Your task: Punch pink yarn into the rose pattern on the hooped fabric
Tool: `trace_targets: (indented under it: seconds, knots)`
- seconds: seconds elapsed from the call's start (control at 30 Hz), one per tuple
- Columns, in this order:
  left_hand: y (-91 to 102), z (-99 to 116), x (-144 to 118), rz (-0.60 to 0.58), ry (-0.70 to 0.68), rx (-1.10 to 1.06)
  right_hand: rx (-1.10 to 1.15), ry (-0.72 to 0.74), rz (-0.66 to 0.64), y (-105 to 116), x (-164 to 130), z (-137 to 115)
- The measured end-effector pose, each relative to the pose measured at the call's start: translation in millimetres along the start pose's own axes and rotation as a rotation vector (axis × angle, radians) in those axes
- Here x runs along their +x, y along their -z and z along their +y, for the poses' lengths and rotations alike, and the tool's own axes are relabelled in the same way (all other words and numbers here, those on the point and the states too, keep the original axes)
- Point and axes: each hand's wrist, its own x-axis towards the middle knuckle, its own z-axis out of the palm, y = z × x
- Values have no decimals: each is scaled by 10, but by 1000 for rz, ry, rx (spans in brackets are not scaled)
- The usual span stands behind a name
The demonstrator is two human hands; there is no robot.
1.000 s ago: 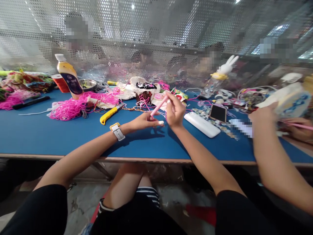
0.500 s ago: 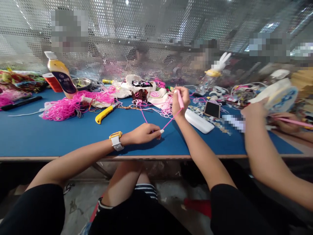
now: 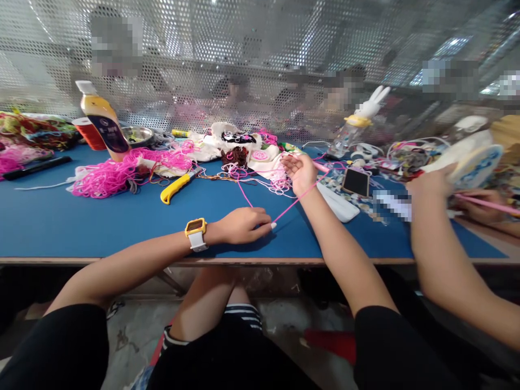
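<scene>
My left hand [image 3: 246,225] is low over the blue mat near the table's front edge, thumb and fingers pinched on a strand of pink yarn [image 3: 293,204]. From that pinch the yarn stretches up to the right, across my right wrist, towards the end of a pink punch needle [image 3: 320,167]. My right hand [image 3: 301,172] holds this pen-shaped tool, turned so its back end points right; the fingers hide its tip. Another length of yarn runs from my left hand to the tangle behind. A white case [image 3: 338,203] lies beside my right wrist.
A yellow-handled cutter [image 3: 175,187] and a pink yarn heap [image 3: 101,176] lie left. Behind stand a leaning bottle [image 3: 104,122] and a red spool [image 3: 89,134]. Fabric pieces [image 3: 262,160] lie mid-table. At right, a co-worker's hand [image 3: 433,184] is by an embroidery hoop [image 3: 477,168].
My right hand has rotated, swinging the punch needle's back end to the right and lower. The yarn between the hands is longer. My left hand has shifted slightly right and down.
</scene>
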Motion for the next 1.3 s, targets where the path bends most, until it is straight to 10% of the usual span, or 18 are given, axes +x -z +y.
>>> trace_targets:
  seconds: [1.3]
  knots:
    - [24,76,-40,-141,-213,-88,86,-56,93,78,67,-24]
